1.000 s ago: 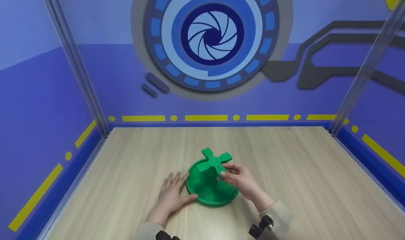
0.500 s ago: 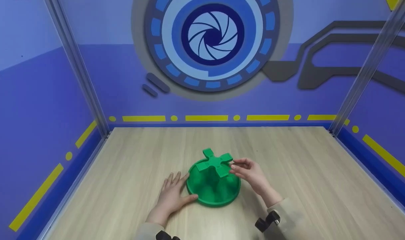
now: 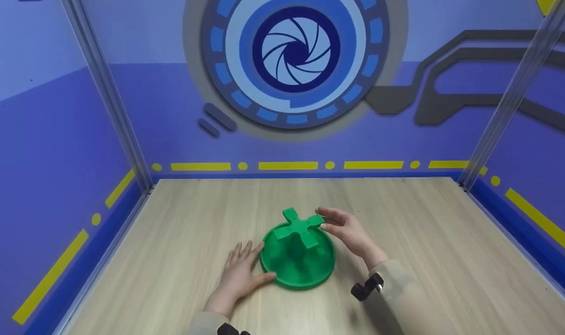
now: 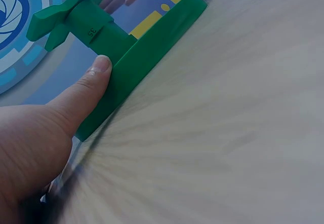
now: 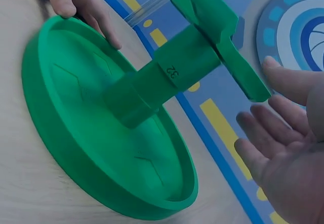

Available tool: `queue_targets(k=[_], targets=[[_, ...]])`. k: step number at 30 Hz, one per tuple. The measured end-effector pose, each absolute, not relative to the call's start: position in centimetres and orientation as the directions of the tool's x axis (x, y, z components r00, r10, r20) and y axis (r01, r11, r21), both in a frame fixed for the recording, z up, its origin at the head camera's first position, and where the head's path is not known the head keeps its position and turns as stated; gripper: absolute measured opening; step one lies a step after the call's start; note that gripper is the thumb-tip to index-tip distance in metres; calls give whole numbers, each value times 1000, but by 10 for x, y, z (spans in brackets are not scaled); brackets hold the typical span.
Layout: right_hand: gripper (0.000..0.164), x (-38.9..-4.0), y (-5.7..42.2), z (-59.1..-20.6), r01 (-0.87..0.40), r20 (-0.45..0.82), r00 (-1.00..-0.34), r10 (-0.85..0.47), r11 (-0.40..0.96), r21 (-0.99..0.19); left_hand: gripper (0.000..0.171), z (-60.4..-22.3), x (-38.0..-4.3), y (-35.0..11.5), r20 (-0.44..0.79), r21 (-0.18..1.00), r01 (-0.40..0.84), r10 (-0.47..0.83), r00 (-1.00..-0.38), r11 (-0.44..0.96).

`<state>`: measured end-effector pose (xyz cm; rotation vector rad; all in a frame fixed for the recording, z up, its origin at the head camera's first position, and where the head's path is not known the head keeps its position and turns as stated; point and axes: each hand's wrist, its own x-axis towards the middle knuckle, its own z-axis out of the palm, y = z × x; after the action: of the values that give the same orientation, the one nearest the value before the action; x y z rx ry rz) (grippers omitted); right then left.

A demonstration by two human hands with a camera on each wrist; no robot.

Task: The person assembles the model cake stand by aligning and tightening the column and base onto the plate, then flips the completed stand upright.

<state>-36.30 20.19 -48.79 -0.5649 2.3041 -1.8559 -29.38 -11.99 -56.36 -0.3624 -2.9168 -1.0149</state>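
A green round dish (image 3: 305, 274) with a raised rim stands on the wooden table. From its middle rises a stepped green post (image 5: 162, 77), marked 32 on one side. A four-armed green cross piece (image 3: 301, 226) sits on top of the post. My left hand (image 3: 240, 277) lies on the table at the dish's left side, its spread fingers and thumb touching the rim. My right hand (image 3: 352, 232) is beside the cross's right arm, thumb and fingers either side of its tip. In the right wrist view these fingers are loosely bent and the thumb stands apart from the arm.
The wooden table (image 3: 208, 209) reaches back to a blue printed wall (image 3: 147, 116). Clear posts (image 3: 110, 93) stand at the table's back corners. Dark wrist mounts (image 3: 368, 286) sit at both sleeves.
My right hand let go of the cross's near right arm, drew back rightward, then moved up to the far right arm. The left hand and the dish have stayed nearly still.
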Motion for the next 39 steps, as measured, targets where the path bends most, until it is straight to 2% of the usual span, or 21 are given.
queue_targets(k=[10, 18, 39], targets=[[52, -372, 205, -493, -238, 151, -897, -417, 167, -957, 98, -564, -293, -119, 121, 591, 243, 213, -970, 770], [49, -368, 210, -494, -211, 118, -908, -402, 196, -958, 98, -564, -293, -119, 116, 588, 235, 207, -972, 774], [45, -356, 212, -493, -216, 80, -880, -467, 244, -945, 97, -562, -294, -120, 123, 604, 240, 209, -970, 760]])
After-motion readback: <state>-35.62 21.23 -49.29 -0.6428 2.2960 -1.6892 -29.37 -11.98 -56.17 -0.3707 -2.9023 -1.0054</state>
